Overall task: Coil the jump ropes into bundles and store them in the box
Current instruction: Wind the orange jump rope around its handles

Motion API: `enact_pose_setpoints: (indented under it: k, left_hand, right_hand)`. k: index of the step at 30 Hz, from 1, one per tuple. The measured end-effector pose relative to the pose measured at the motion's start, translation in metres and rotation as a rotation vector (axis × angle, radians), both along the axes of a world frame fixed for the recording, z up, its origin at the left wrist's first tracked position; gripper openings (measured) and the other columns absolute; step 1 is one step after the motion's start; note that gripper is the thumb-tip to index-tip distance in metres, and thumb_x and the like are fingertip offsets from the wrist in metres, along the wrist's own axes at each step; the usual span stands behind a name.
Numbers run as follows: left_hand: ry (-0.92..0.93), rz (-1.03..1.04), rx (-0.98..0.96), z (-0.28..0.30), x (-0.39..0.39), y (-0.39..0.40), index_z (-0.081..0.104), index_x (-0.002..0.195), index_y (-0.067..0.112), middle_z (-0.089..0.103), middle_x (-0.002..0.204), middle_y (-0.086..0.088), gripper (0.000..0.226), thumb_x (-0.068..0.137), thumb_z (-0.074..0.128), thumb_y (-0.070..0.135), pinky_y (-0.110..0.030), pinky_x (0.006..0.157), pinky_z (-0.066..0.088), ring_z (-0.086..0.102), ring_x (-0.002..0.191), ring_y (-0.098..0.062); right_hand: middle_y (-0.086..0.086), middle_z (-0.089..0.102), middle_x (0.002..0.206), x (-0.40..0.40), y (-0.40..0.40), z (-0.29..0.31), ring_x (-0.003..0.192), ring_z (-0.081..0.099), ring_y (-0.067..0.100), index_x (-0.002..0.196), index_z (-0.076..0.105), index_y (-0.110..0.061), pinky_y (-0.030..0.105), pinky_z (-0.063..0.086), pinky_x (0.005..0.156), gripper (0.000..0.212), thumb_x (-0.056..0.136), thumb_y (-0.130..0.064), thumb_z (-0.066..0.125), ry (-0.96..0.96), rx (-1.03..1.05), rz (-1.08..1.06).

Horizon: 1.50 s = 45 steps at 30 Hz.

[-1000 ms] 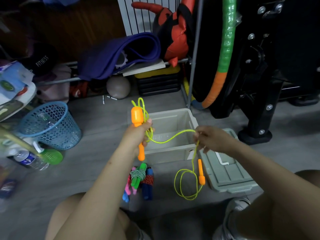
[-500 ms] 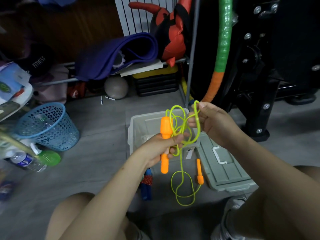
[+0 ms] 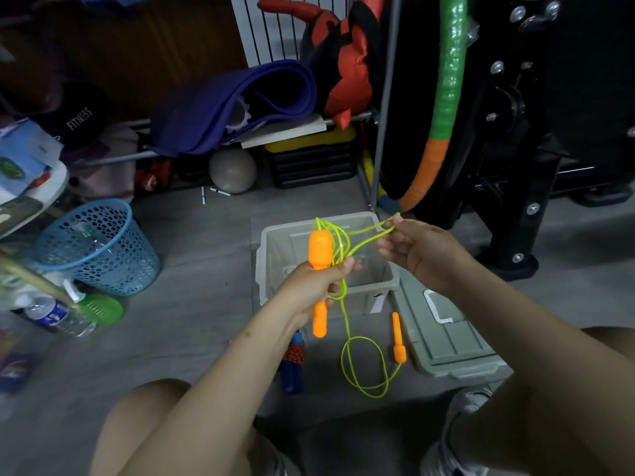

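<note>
A thick orange plastic jump-rope handle [image 3: 320, 250] is gripped upright in the left hand [image 3: 314, 286], fingers curled round its narrow middle; several loops of thin yellow-green cord [image 3: 335, 242] are gathered against the handle under the same fingers. A strand of that cord is drawn out sideways to the right hand [image 3: 417, 250], where it is pinched at the fingertips, the remaining fingers loosely bent. Both hands are held above an open grey plastic storage box [image 3: 385, 283] standing on the grey floor [image 3: 192, 341]. From the left hand the cord is seen hanging down to a loose loop on the floor, ending at the second, slimmer orange handle [image 3: 398, 338], which lies on the floor just beside the box's grey lid [image 3: 453, 341]. The lid lies flat to the right of the box, touching or nearly touching it. A blue-handled jump rope with red wrapping [image 3: 292, 360] is partly hidden beneath the left forearm, on the floor in front of the box. A blue perforated plastic basket [image 3: 99, 249] stands well to the left, with a clear water bottle [image 3: 58, 316] lying near it. A rolled purple mat [image 3: 237, 104] rests on a low shelf behind.
</note>
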<state>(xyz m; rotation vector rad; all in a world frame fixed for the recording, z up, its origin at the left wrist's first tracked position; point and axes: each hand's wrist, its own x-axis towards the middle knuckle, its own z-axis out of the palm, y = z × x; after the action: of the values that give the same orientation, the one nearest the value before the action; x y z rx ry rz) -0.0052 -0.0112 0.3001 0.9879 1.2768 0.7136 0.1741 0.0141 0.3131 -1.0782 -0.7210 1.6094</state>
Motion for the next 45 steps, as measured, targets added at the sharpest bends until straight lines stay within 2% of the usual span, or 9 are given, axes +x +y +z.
enact_pose_setpoints:
  k: [10, 15, 18, 20, 25, 34, 39, 42, 45]
  left_hand:
    - [-0.489, 0.297, -0.044, 0.015, -0.006, 0.011, 0.059, 0.080, 0.012, 0.056, 0.065, 0.000, 0.025, 0.096, 0.049, 0.029, -0.015, 0.037, 0.034, 0.044, 0.049, -0.006]
    - [-0.443, 0.453, 0.058, 0.023, -0.037, 0.026, 0.053, 0.082, 0.016, 0.048, 0.071, 0.003, 0.023, 0.099, 0.045, 0.029, -0.010, 0.034, 0.026, 0.034, 0.037, 0.001]
    - [-0.361, 0.484, 0.043, 0.026, -0.049, 0.028, 0.051, 0.080, 0.016, 0.062, 0.081, -0.002, 0.024, 0.099, 0.045, 0.028, -0.011, 0.033, 0.029, 0.036, 0.034, 0.001]
    - [-0.236, 0.441, 0.060, 0.023, -0.050, 0.026, 0.052, 0.079, 0.017, 0.060, 0.075, 0.000, 0.024, 0.099, 0.046, 0.029, -0.012, 0.034, 0.033, 0.038, 0.036, 0.000]
    - [-0.085, 0.193, 0.117, 0.004, -0.024, 0.013, 0.064, 0.090, 0.014, 0.057, 0.060, 0.006, 0.009, 0.091, 0.060, 0.022, -0.016, 0.044, 0.041, 0.043, 0.047, -0.005]
    - [0.161, -0.071, 0.124, -0.009, 0.014, -0.005, 0.062, 0.079, 0.016, 0.053, 0.067, 0.002, 0.012, 0.085, 0.069, 0.024, -0.022, 0.054, 0.039, 0.044, 0.058, -0.010]
    - [-0.150, 0.092, 0.096, 0.000, 0.014, 0.000, 0.060, 0.085, 0.011, 0.070, 0.081, 0.002, 0.017, 0.096, 0.052, 0.020, -0.020, 0.047, 0.041, 0.050, 0.067, -0.010]
    - [-0.355, 0.187, 0.016, 0.010, 0.009, 0.003, 0.066, 0.071, 0.012, 0.069, 0.073, -0.003, 0.032, 0.097, 0.049, 0.021, -0.019, 0.041, 0.040, 0.054, 0.055, -0.010]
    - [-0.443, 0.211, -0.029, 0.014, 0.003, 0.008, 0.071, 0.071, 0.012, 0.067, 0.073, -0.002, 0.036, 0.097, 0.049, 0.025, -0.019, 0.044, 0.046, 0.059, 0.053, -0.007]
  right_hand:
    - [0.008, 0.068, 0.111, -0.023, -0.023, -0.037, 0.107, 0.060, 0.016, 0.114, 0.060, -0.015, 0.033, 0.036, 0.099, 0.071, 0.090, -0.063, 0.013, -0.484, -0.113, 0.663]
    - [0.008, 0.066, 0.096, 0.000, -0.022, -0.036, 0.094, 0.061, 0.023, 0.076, 0.063, -0.024, 0.033, 0.045, 0.092, 0.057, 0.095, -0.060, 0.024, -1.202, 0.074, 1.032]
    - [0.007, 0.067, 0.086, 0.014, -0.013, -0.033, 0.080, 0.067, 0.025, 0.077, 0.058, -0.020, 0.026, 0.052, 0.069, 0.024, 0.095, -0.029, 0.046, -1.416, 0.011, 1.162]
    - [0.004, 0.066, 0.077, 0.017, -0.010, -0.025, 0.071, 0.066, 0.022, 0.076, 0.058, -0.016, 0.018, 0.049, 0.058, 0.020, 0.094, -0.012, 0.051, -1.292, 0.079, 0.987]
    - [0.011, 0.066, 0.076, 0.011, -0.011, 0.002, 0.061, 0.064, 0.020, 0.086, 0.055, -0.003, 0.028, 0.054, 0.057, 0.019, 0.095, -0.015, 0.045, -0.424, 0.287, 0.485]
    - [0.010, 0.070, 0.081, 0.003, -0.005, 0.018, 0.065, 0.066, 0.015, 0.088, 0.053, -0.004, 0.026, 0.055, 0.063, 0.026, 0.086, -0.029, 0.046, -0.019, 0.361, 0.305]
    - [0.022, 0.062, 0.088, 0.009, -0.010, 0.017, 0.064, 0.066, 0.029, 0.088, 0.056, -0.004, 0.034, 0.054, 0.056, 0.043, 0.095, -0.044, 0.040, -0.440, 0.156, 0.174]
    - [0.015, 0.067, 0.093, 0.006, -0.022, 0.005, 0.082, 0.066, 0.034, 0.094, 0.059, -0.006, 0.041, 0.054, 0.072, 0.056, 0.094, -0.055, 0.030, -0.763, 0.012, 0.481]
    - [-0.010, 0.059, 0.124, -0.001, -0.034, -0.014, 0.111, 0.056, 0.010, 0.123, 0.055, -0.026, 0.027, 0.043, 0.096, 0.055, 0.091, -0.058, 0.024, -0.835, 0.054, 0.805]
